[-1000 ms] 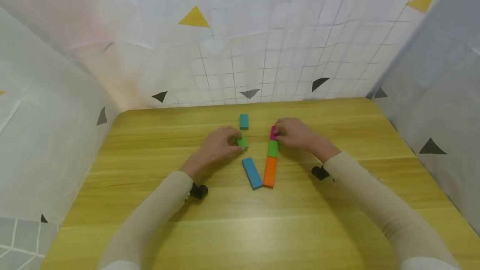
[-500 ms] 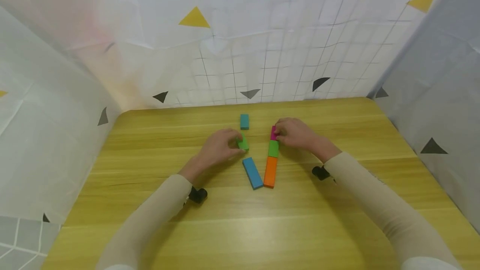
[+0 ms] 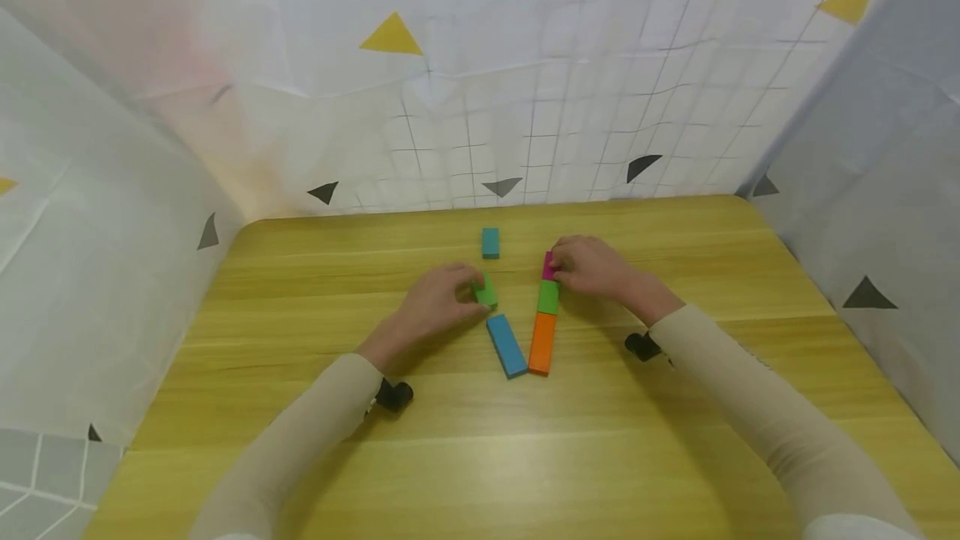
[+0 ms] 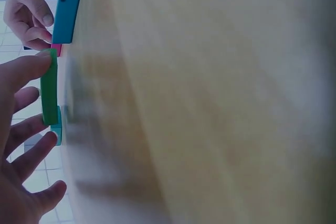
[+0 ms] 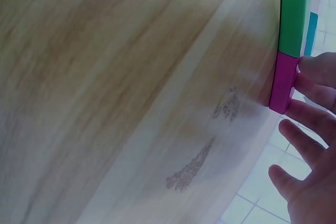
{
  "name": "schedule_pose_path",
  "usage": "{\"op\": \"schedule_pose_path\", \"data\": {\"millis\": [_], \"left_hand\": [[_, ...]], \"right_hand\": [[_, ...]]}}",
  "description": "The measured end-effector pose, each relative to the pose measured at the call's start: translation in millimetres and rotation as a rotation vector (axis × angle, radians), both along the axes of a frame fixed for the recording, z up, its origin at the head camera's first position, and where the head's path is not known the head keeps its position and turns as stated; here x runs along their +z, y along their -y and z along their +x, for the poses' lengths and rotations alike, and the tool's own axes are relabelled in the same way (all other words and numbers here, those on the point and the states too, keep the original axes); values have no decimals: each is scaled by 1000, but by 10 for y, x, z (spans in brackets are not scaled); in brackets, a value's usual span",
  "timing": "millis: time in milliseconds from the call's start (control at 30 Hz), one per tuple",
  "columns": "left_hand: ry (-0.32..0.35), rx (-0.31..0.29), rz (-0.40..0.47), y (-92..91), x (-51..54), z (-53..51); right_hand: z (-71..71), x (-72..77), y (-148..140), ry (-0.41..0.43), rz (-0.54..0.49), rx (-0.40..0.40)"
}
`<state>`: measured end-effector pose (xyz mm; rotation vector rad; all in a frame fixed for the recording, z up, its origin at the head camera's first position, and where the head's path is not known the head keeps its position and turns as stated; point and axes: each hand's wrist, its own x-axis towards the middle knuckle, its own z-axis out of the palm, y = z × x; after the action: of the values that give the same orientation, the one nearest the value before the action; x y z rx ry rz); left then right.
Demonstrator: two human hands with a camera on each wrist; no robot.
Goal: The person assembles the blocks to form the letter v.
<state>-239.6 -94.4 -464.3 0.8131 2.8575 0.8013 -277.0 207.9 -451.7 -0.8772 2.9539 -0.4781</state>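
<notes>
My left hand point(image 3: 438, 300) pinches a small green block point(image 3: 486, 292) between thumb and fingertips; in the left wrist view the block point(image 4: 49, 88) spans from the thumb to a finger. My right hand point(image 3: 596, 267) holds a magenta block point(image 3: 549, 266), its thumb and fingertips on the sides. That block tops a straight row, end to end with a second green block point(image 3: 548, 297) and a longer orange block point(image 3: 542, 343). A long blue block point(image 3: 507, 347) slants so that its near end meets the orange one. Its far end lies just below the left hand's green block.
Beyond the left hand, a teal block point(image 3: 491, 243) lies apart on the wooden table point(image 3: 480, 465). White sheets point(image 3: 480, 107) with grid lines and triangles stand behind the table and along both sides. A small black device point(image 3: 393, 396) sits at the left wrist, another point(image 3: 642, 346) at the right.
The left hand has drawn its green block slightly toward the person, nearer the blue block's far end. The right hand has stayed on the magenta block.
</notes>
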Motion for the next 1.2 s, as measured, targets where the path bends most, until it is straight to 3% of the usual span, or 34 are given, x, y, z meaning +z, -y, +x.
{"op": "schedule_pose_path", "data": {"millis": [533,800,1200], "left_hand": [[-68,-51,-54,-23,-42,10],[-55,-57,-44,-19,-54,20],[-89,-86,-57,-27,-52,22]], "right_hand": [[9,6,1,-14,-1,7],[24,7,-1,-24,-2,12],[26,14,4,-16,10,9]]}}
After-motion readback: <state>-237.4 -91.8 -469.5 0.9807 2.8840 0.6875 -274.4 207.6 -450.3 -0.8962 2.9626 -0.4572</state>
